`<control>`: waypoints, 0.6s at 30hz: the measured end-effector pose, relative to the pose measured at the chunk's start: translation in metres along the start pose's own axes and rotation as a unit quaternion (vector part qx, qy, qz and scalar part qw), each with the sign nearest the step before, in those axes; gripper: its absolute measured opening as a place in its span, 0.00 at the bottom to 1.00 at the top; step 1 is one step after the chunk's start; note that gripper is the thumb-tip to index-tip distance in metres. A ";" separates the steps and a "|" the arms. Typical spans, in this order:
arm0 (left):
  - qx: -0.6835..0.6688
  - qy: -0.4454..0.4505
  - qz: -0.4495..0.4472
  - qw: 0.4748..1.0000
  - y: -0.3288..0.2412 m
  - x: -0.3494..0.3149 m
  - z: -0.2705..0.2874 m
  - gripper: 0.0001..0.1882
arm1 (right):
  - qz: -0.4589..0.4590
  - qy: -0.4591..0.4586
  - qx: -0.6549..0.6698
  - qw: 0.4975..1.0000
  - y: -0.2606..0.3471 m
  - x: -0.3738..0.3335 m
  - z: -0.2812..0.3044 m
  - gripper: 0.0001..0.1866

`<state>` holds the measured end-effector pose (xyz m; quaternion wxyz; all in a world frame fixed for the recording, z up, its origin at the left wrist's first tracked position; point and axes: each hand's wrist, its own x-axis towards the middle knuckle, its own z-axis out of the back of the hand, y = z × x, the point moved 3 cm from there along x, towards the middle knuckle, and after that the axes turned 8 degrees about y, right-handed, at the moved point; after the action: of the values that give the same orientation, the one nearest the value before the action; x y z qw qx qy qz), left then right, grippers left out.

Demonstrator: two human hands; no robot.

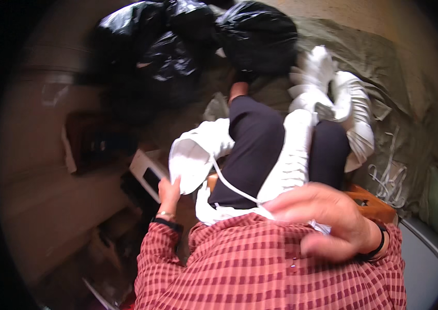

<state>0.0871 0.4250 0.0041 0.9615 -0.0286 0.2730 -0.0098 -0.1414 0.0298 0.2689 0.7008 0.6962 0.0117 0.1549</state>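
Note:
My left hand (169, 192) is closed on the lower tip of a white cup-shaped fabric piece (190, 157) beside my left thigh. From that piece a white cord (229, 183) runs down to my lap, near the fingertips of my right hand. My right hand (327, 217) is over my lap, blurred, with its fingers stretched out and thumb apart. A small white scrap (320, 226) shows between thumb and fingers; whether the hand touches it I cannot tell. A long stack of nested white pieces (294, 150) lies between my thighs, its near end close to my right fingers.
More white stacks (314, 77) lie beyond and along my right knee (328, 150). Black plastic bags (257, 39) stand at the back. White cords (388, 183) lie on the cloth at right, near a wooden seat edge (371, 202). A pale box-like object (146, 170) stands by my left hand.

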 end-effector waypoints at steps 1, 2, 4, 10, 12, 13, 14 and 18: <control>-0.017 -0.033 0.003 0.999 0.061 0.014 -0.025 0.24 | 0.097 0.042 0.156 0.982 0.016 0.022 -0.013 0.25; -0.238 0.166 0.111 0.950 0.004 0.007 -0.033 0.21 | 0.164 0.057 0.219 0.960 0.022 0.026 -0.020 0.25; -0.419 0.136 0.083 0.894 0.031 0.020 -0.048 0.13 | 0.139 0.031 0.198 0.970 0.040 0.010 -0.028 0.25; -0.421 -0.008 -0.141 0.896 0.000 0.072 0.021 0.08 | 0.114 -0.008 0.166 0.980 0.077 -0.016 -0.041 0.23; -0.405 0.007 -0.170 0.899 -0.027 0.060 0.055 0.13 | 0.129 0.009 0.188 0.974 0.083 -0.014 -0.055 0.23; -0.396 -0.025 -0.201 0.896 -0.003 0.098 0.043 0.18 | 0.142 0.024 0.207 0.968 0.086 -0.010 -0.065 0.23; -0.302 -0.083 -0.281 0.907 -0.052 0.074 0.041 0.21 | 0.144 0.026 0.211 0.966 0.083 -0.007 -0.068 0.22; -0.241 0.041 -0.207 0.947 -0.117 -0.014 0.078 0.22 | 0.187 0.081 0.270 0.941 0.081 0.011 -0.079 0.22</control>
<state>0.1152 0.3126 0.0846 0.8906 -0.3154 0.2946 -0.1436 -0.1653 0.1079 0.3484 0.4417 0.8342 -0.0203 0.3296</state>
